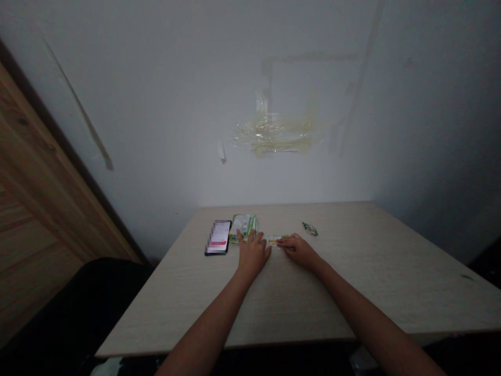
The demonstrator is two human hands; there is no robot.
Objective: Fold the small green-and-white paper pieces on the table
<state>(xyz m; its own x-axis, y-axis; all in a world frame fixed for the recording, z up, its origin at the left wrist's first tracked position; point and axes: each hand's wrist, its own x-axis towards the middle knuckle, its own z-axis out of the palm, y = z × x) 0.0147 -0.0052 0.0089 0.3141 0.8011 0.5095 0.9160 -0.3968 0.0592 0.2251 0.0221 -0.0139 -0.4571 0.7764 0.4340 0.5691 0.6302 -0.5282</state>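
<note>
My left hand rests with its fingers spread at the near edge of a green and white packet. Its thumb side reaches the left end of a narrow, flat white, green and yellow wrapper lying on the table. On the right end of that wrapper, my right hand is closed, its index finger stretched along the printed strip. The fingers partly cover the wrapper, and its far ends are hidden.
A phone with a lit screen lies left of the packet. A small green crumpled sachet sits to the right, on the pale wooden table. Behind the table stands a wall with old tape. A dark chair-like shape is at left.
</note>
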